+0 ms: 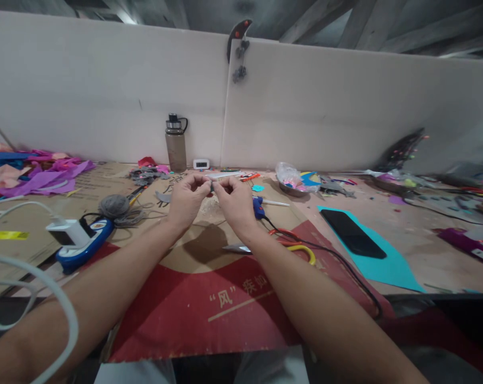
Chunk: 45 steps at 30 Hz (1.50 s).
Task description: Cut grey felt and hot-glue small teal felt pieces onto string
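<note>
Left hand point(187, 200) and right hand point(235, 202) met at 12 o'clock, mid-desk point(409, 250). Fingers of both were pinched shut on small dark piece point(211, 186), held between hands and clear of desk. Judged mid-step: piece was in hand, not set down. Glue gun point(258, 207) lay at 3 o'clock of right hand, scissors point(295, 246) at 5 o'clock, both unheld. Fingertips hid most of piece; shape and material unclear. Right forearm covered part of scissors.
</note>
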Available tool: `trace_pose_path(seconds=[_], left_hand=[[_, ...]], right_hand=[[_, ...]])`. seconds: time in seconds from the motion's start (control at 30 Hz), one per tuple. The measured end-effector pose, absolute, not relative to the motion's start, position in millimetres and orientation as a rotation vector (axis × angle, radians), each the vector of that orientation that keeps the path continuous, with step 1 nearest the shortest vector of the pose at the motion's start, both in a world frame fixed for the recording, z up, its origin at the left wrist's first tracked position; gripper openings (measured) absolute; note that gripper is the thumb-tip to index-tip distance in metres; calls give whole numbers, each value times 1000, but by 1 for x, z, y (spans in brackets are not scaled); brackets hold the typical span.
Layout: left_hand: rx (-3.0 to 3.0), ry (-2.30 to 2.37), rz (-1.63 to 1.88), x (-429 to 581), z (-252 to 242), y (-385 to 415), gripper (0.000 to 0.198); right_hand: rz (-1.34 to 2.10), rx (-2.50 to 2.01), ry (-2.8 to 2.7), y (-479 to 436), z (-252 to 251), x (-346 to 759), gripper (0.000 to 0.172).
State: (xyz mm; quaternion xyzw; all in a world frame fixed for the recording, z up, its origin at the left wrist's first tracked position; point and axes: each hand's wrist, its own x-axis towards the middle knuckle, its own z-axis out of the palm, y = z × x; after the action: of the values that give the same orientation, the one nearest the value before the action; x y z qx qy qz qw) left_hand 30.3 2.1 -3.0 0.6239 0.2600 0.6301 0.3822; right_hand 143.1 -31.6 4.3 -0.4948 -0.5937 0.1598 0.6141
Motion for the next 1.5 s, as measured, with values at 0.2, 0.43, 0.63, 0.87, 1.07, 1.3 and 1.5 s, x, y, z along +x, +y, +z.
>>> trace_pose_path(seconds=[0.2,0.43,0.63,0.87,1.07,1.3,1.5], left_hand=[[1489,582,1571,32,-3,3,10],[1316,509,1421,33,-1,2,12],[1309,409,1366,32,4,1,11],[1325,415,1244,27,3,6,14],[1296,527,1200,22,8,10,21],[1644,665,1211,16,15,8,26],[1864,791,1219,14,20,4,19]], right_hand=[[362,-1135,-1360,-32,4,144,20],[350,-1127,-1353,-32,4,146,19],[369,-1101,-1272,-27,1,150,26],[486,-1034,-1354,-23,0,154,21],[465,-1060,-1372,-19,-1,162,20],[294,-1144,-1488,-20,1,167,19],[138,-1162,-1585,-25,2,167,14]])
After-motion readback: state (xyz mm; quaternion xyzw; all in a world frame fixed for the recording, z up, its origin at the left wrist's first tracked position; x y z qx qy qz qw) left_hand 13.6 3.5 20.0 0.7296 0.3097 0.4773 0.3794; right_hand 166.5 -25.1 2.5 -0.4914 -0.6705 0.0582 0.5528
